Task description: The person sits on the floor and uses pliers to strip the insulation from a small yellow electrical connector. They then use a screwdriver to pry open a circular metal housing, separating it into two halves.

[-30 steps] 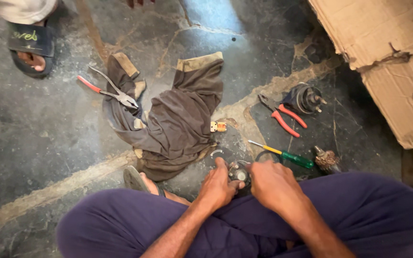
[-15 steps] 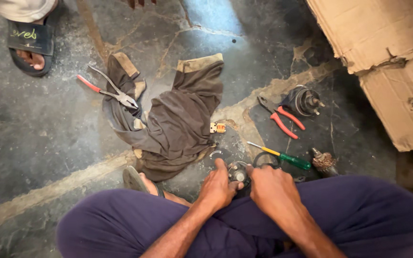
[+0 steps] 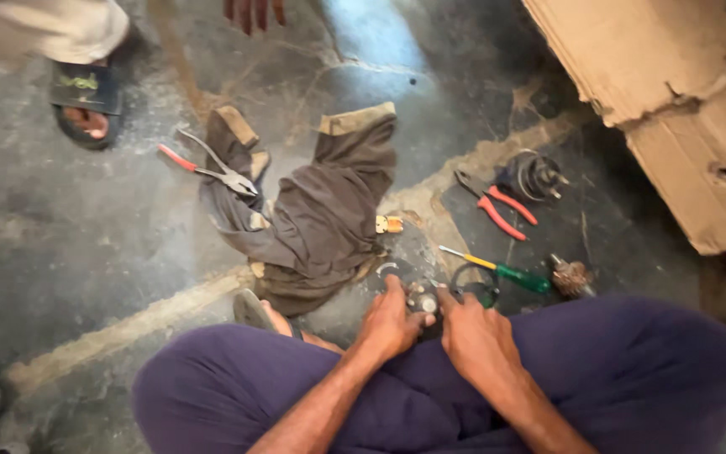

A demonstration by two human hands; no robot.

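Dim daylight, soft motion blur

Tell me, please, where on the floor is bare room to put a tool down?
Bare floor lies left of the brown cloth, between the sandalled foot and the purple trousers. Another patch lies between the cloth and the cardboard. It is crowded by the red pliers and green screwdriver.

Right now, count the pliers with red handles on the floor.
2. One pair of pliers lies at the left, its jaws resting on the brown cloth. The other pair lies at the right, beside a dark round metal part. More may be hidden.
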